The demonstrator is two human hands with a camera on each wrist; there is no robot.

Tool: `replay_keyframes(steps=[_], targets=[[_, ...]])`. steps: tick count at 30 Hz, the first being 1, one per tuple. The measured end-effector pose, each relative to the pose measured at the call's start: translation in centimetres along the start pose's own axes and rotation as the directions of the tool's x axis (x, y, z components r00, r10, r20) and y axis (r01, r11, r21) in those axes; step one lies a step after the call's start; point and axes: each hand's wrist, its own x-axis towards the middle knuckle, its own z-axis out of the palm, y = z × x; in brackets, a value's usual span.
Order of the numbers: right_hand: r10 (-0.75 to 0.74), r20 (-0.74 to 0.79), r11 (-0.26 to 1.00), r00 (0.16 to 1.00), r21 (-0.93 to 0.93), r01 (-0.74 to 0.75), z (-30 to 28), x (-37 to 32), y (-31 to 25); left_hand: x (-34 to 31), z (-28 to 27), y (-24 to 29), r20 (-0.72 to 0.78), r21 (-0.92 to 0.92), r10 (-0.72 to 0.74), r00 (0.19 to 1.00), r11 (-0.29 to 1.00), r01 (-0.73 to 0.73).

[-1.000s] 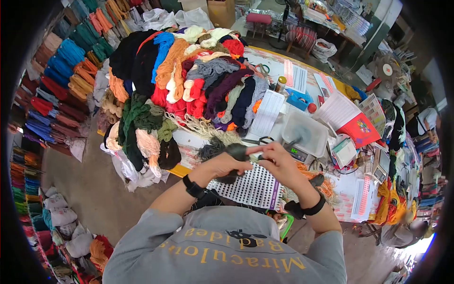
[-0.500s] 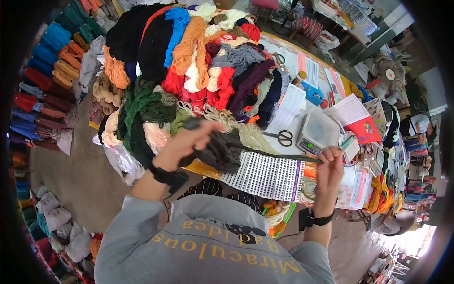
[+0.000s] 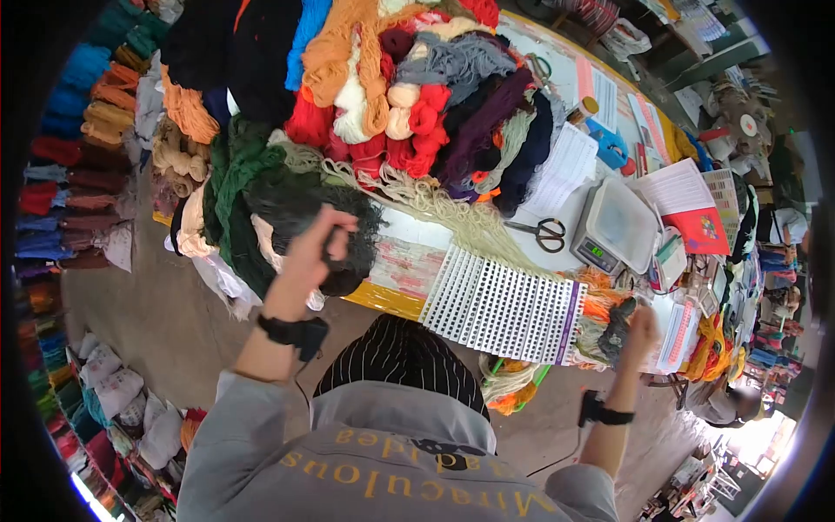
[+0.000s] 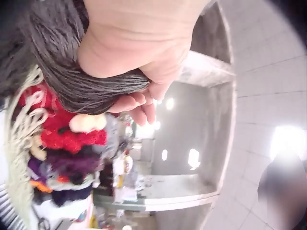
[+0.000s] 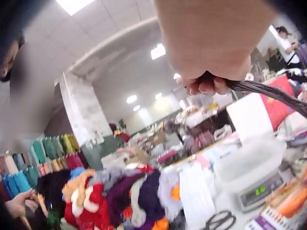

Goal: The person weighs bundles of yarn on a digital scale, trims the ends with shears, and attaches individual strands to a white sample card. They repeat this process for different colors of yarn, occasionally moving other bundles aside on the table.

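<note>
My left hand (image 3: 304, 261) is at the table's left front, holding a thick dark grey yarn skein (image 4: 62, 62). The yarn loops under the thumb, with the fingers bent round it in the left wrist view. Far to the right, over the table's front edge, my right hand (image 3: 642, 335) grips a thin dark grey yarn bundle (image 5: 268, 90), which trails out of the fist in the right wrist view. Between the hands lies a white card with rows of dark holes (image 3: 496, 300). Black-handled scissors (image 3: 548, 235) lie behind it.
A big heap of coloured yarn skeins (image 3: 426, 113) covers the table's left half. A plastic tub (image 3: 617, 217) sits on a digital scale (image 3: 596, 254) near the right hand. Papers (image 3: 565, 165) and a red booklet (image 3: 700, 228) lie farther back. Hanging skeins (image 3: 87, 178) line the left side.
The hands were together over the card, then drew apart with a dark strand stretched between them. Now they are farther apart; the left holds the skein at left, the right has moved further right.
</note>
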Motion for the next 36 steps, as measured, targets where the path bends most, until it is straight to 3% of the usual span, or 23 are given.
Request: replay_keyframes(steps=[1, 2, 3, 5, 7, 9, 10, 12, 14, 21, 23, 30, 33, 35, 36], targets=[[-0.197, 0.091, 0.96, 0.976, -0.184, 0.211, 4.4, -1.3, -1.0, 1.5, 0.5, -3.1, -0.009, -0.021, -0.119, 0.993, 0.993, 0.119], [-0.107, 0.199, 0.991, 0.974, -0.061, 0.121, 8.2, -2.2, 1.5, 2.4, 1.1, -5.8, -0.013, -0.029, -0.235, 0.972, 0.972, 0.234], [-0.066, 0.309, 0.994, 0.949, -0.058, 0.088, 11.8, -3.5, 2.2, 4.2, 0.6, -9.7, 0.053, -0.079, -0.255, 0.966, 0.963, 0.259], [-0.014, 0.502, 0.996, 0.864, -0.065, 0.054, 18.6, -5.7, 5.0, 6.3, 1.2, -15.0, 0.022, -0.029, -0.335, 0.942, 0.942, 0.336], [0.108, 0.563, 0.993, 0.819, -0.025, -0.114, 24.2, -8.2, 4.5, 8.3, 0.9, -20.2, -0.017, 0.012, -0.408, 0.913, 0.913, 0.408], [0.055, 0.607, 0.997, 0.792, 0.014, -0.079, 28.2, -9.5, 4.8, 9.9, 1.0, -23.6, -0.062, 0.052, -0.45, 0.891, 0.89, 0.453], [0.061, 0.581, 0.982, 0.812, 0.112, -0.154, 30.7, -10.3, 6.5, 10.5, 1.4, -24.7, -0.107, 0.093, -0.463, 0.88, 0.876, 0.473], [0.061, 0.618, 0.974, 0.783, 0.134, -0.182, 33.2, -10.2, 6.4, 11.4, 2.3, -26.3, -0.163, 0.133, -0.474, 0.865, 0.858, 0.496], [0.089, 0.617, 0.957, 0.782, 0.164, -0.239, 34.9, -10.0, 6.6, 12.1, 3.3, -26.7, -0.261, 0.283, -0.383, 0.886, 0.847, 0.45], [0.177, 0.597, 0.885, 0.782, 0.25, -0.392, 36.8, -10.2, 7.4, 14.0, 4.7, -29.5, -0.301, 0.493, -0.352, 0.886, 0.738, 0.46], [0.186, 0.607, 0.892, 0.772, 0.226, -0.392, 37.1, -10.4, 8.0, 13.9, 5.5, -29.5, -0.282, 0.687, -0.2, 0.938, 0.641, 0.343], [0.201, 0.608, 0.973, 0.769, -0.03, -0.23, 37.3, -11.5, 7.2, 12.3, 2.4, -31.4, -0.28, 0.686, -0.093, 0.956, 0.676, 0.267], [0.239, 0.603, 0.961, 0.761, -0.035, -0.273, 37.7, -11.6, 6.3, 12.6, 2.8, -30.3, -0.253, 0.703, -0.101, 0.962, 0.664, 0.255], [0.259, 0.591, 0.955, 0.764, -0.037, -0.295, 37.9, -11.8, 6.2, 13.3, 2.4, -30.6, -0.332, 0.698, -0.227, 0.916, 0.593, 0.4], [0.271, 0.562, 0.956, 0.781, -0.064, -0.286, 38.0, -11.9, 6.1, 13.4, 2.3, -30.8, -0.329, 0.7, -0.229, 0.916, 0.592, 0.399]])
